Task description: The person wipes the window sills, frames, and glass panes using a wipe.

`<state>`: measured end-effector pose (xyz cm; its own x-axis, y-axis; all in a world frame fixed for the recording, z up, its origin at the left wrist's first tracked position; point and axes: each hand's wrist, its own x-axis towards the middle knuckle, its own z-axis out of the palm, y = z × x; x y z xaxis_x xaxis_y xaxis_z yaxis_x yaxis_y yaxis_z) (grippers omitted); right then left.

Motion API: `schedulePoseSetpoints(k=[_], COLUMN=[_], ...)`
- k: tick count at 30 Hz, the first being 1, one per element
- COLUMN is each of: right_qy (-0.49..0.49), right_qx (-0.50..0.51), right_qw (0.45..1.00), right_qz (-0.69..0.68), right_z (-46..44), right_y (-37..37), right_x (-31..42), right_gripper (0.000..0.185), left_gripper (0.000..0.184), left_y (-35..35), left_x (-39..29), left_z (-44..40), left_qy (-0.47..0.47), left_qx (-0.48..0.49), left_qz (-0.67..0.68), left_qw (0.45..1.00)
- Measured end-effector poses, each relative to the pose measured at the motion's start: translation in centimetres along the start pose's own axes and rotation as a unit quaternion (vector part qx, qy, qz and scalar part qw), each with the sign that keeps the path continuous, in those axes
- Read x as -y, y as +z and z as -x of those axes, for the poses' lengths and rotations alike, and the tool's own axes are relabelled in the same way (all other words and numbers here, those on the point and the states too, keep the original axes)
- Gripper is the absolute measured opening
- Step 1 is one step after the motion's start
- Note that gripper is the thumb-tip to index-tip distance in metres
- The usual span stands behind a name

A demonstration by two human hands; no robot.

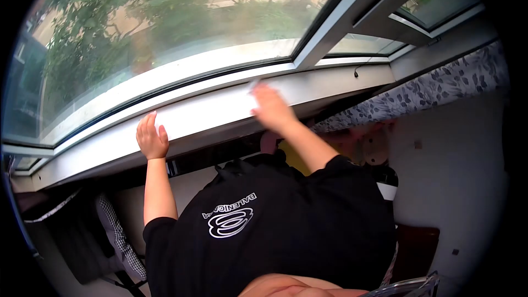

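Observation:
My left hand [152, 137] rests at the front edge of the white window sill [203, 111], fingers stretched out and thumb apart, holding nothing that I can see. Farther right, my right hand [272, 109] is over the sill close to the window frame [231, 81], blurred by motion. Its fingers are bent together, and a small pale thing [254, 84] shows at their tips, too smeared to name. Behind the sill stands the large window pane [181, 16], with greenery seen through it.
A floral curtain [423, 91] hangs at the right beside a smaller window section [363, 45]. A dark cable end [356, 73] lies against the sill's right part. Below left is a chair with a checkered cushion [118, 236]; pink items [374, 146] lie below right.

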<state>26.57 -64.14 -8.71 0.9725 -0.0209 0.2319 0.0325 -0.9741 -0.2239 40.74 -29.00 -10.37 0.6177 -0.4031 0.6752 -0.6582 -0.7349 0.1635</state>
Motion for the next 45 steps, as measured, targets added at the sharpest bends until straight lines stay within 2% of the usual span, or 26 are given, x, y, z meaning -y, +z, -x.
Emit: schedulePoseSetpoints(k=[1, 2, 3, 4, 6, 9, 11, 12, 14, 16, 17, 19, 20, 23, 25, 28, 31, 32, 33, 34, 37, 38, 39, 41, 43, 45], right_qy=[0.096, 0.149, 0.136, 0.261, 0.285, 0.294, 0.249, 0.264, 0.141, 0.021, -0.057, -0.086, -0.063, 0.055, 0.167, 0.277, 0.314, 0.297, 0.234, 0.198, 0.003, -0.023, -0.066, -0.098, -0.052, -0.035], right_qx=[0.028, -0.014, -0.066, -0.036, -0.145, -0.094, -0.088, -0.01, -0.068, -0.02, -0.049, -0.089, -0.027, -0.112, -0.127, -0.146, -0.192, -0.173, -0.144, -0.123, -0.107, -0.075, -0.099, -0.187, -0.088, -0.109], right_qw=[0.995, 0.989, 0.979, 0.961, 0.932, 0.938, 0.961, 0.964, 0.988, 0.996, 0.995, 0.991, 0.996, 0.992, 0.977, 0.938, 0.913, 0.938, 0.96, 0.972, 0.986, 0.988, 0.988, 0.974, 0.99, 0.99], right_qz=[-0.007, 0.019, 0.136, 0.08, 0.171, 0.158, 0.081, 0.041, 0.0, -0.084, -0.07, -0.051, -0.058, -0.03, 0.041, 0.147, 0.178, 0.053, 0.057, -0.044, -0.131, -0.135, -0.095, -0.08, -0.101, -0.08], right_z=[0.7, 2.3, 4.1, 4.3, 6.7, 3.5, 1.1, -0.1, -0.1, -0.1, 0.4, 1.7, 2.2, 4.1, 6.1, 9.6, 8.2, 6.7, 5.5, 4.4, 2.5, 2.1, 1.9, 1.7, 1.8, 2.3], right_y=[-2.9, -3.7, -2.3, -5.0, -2.0, -2.4, -1.9, -2.7, -0.4, -0.3, 1.8, 1.4, 0.3, -2.3, -3.8, -3.1, -1.4, -2.7, -2.4, -2.9, -0.3, -0.1, 1.2, 2.8, 0.4, -0.4], right_x=[-2.2, -5.6, -11.0, -12.4, -19.5, -16.0, -10.0, -6.1, -0.3, 5.4, 7.0, 8.7, 7.5, 0.5, -5.2, -13.3, -13.0, -9.8, -7.2, -3.8, 3.2, 4.8, 5.6, 4.7, 1.5, -3.8], right_gripper=[0.052, 0.05, 0.047, 0.048, 0.051, 0.051, 0.053, 0.053, 0.053, 0.057, 0.061, 0.061, 0.058, 0.049, 0.045, 0.047, 0.046, 0.046, 0.047, 0.048, 0.052, 0.053, 0.051, 0.05, 0.047, 0.039], left_gripper=[0.037, 0.037, 0.037, 0.036, 0.036, 0.036, 0.035, 0.035, 0.034, 0.034, 0.034, 0.034, 0.034, 0.034, 0.034, 0.035, 0.034, 0.035, 0.035, 0.035, 0.036, 0.037, 0.039, 0.044, 0.048, 0.049], left_y=[0.0, 0.0, -0.1, -0.2, -0.1, -0.1, 0.0, 0.1, 0.1, 0.0, -0.1, 0.1, 0.1, 0.1, 0.1, 0.2, 0.2, 0.3, 0.4, 0.5, 0.5, 0.5, 0.6, 0.2, 0.1, 0.2], left_x=[0.0, -0.1, -0.2, -0.2, -0.1, -0.1, 0.0, 0.1, 0.2, 0.0, 0.0, 0.1, 0.2, 0.2, 0.2, 0.2, 0.4, 0.6, 0.7, 0.7, 1.0, 1.3, 1.5, 0.4, -0.6, -3.6], left_z=[0.0, 0.0, 0.0, 0.0, 0.0, 0.0, 0.0, 0.1, 0.2, 0.1, 0.0, 0.1, 0.1, 0.0, 0.1, 0.1, 0.2, 0.2, 0.2, 0.3, 0.4, 0.5, 0.5, 0.3, 0.0, -0.5], left_qy=[0.002, 0.005, 0.003, 0.001, 0.004, 0.005, 0.006, 0.007, 0.002, 0.006, 0.008, 0.008, 0.005, 0.012, 0.014, 0.015, 0.011, 0.013, 0.017, 0.008, -0.008, -0.012, -0.018, -0.045, -0.098, -0.087], left_qx=[0.0, 0.002, 0.005, 0.007, 0.006, 0.006, 0.008, 0.004, 0.005, 0.006, 0.008, 0.013, 0.018, 0.014, 0.018, 0.011, 0.012, 0.011, 0.01, 0.02, 0.046, 0.052, 0.058, 0.071, 0.051, 0.048], left_qz=[-0.003, 0.002, -0.001, -0.007, -0.006, -0.006, -0.002, -0.002, -0.001, 0.001, 0.002, 0.002, 0.004, 0.009, 0.012, 0.011, -0.003, -0.005, -0.007, -0.011, -0.012, -0.001, 0.009, 0.022, 0.088, 0.149], left_qw=[1.0, 1.0, 1.0, 1.0, 1.0, 1.0, 1.0, 1.0, 1.0, 1.0, 1.0, 1.0, 1.0, 1.0, 1.0, 1.0, 1.0, 1.0, 1.0, 1.0, 0.999, 0.999, 0.998, 0.996, 0.99, 0.984])
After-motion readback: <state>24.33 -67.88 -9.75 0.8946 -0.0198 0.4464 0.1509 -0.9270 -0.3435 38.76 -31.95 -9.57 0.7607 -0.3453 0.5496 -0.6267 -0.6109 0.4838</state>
